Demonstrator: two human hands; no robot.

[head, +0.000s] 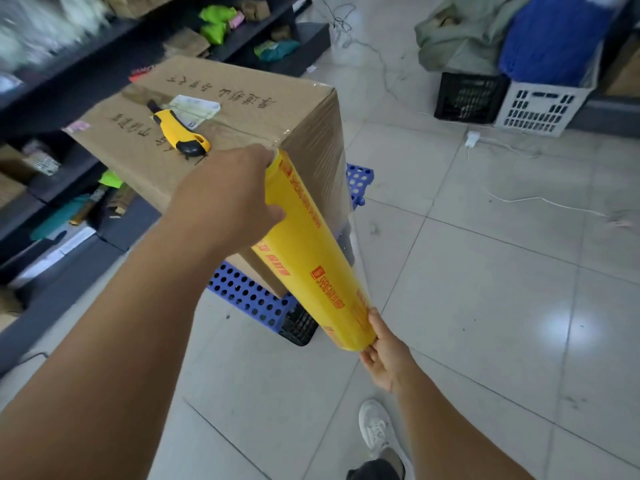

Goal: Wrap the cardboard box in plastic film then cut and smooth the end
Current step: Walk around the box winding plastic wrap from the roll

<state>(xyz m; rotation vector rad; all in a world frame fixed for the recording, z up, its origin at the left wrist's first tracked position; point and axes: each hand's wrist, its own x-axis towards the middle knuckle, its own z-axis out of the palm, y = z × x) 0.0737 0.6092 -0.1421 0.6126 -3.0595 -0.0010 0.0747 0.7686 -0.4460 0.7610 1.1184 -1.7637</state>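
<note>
Film roll gripped at both ends by curled fingers.

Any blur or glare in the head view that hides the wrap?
Head view: top-left shelving is motion-blurred; a ceiling-light glare spot sits on the glossy floor tiles; the yellow film roll and brown cardboard box are sharp; wide-angle bending at the edges.

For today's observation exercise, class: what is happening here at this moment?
A person is wrapping a cardboard box in plastic film. The left hand grips the top end of a yellow film roll and the right hand holds its bottom end, with the roll held against the box's corner. Clear film already covers the box's side. A yellow utility knife lies unused on top. The box sits on a blue perforated crate.
</note>
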